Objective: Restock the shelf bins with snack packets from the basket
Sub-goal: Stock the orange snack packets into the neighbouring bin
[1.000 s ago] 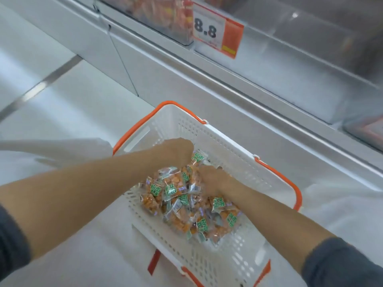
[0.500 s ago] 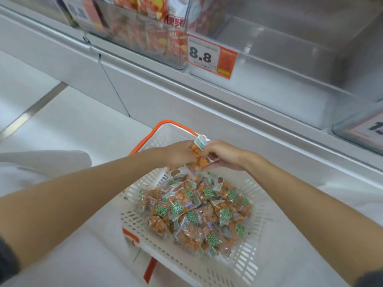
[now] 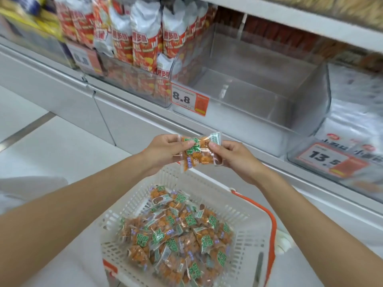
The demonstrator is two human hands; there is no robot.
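A white plastic basket [image 3: 255, 230] with orange handles sits low in the head view, holding several small clear snack packets [image 3: 176, 235] with orange contents and green labels. Above its far rim, my left hand [image 3: 163, 151] and my right hand [image 3: 234, 155] together pinch a small bunch of the same snack packets [image 3: 196, 154], one hand at each side. Just beyond my hands, a clear shelf bin [image 3: 269, 119] stands on the shelf with nothing inside it.
An 8.8 price tag [image 3: 189, 99] hangs on the clear bin's left front corner. Red and white snack bags [image 3: 132, 42] fill the bin to the left. A bin of white packs with a 13.5 tag [image 3: 327, 157] is at the right. A white shelf ledge runs below.
Both hands lifted out of the basket with a bunch of packets and rose toward the shelf. The view tilted up, bringing the clear bin and its neighbours into sight.
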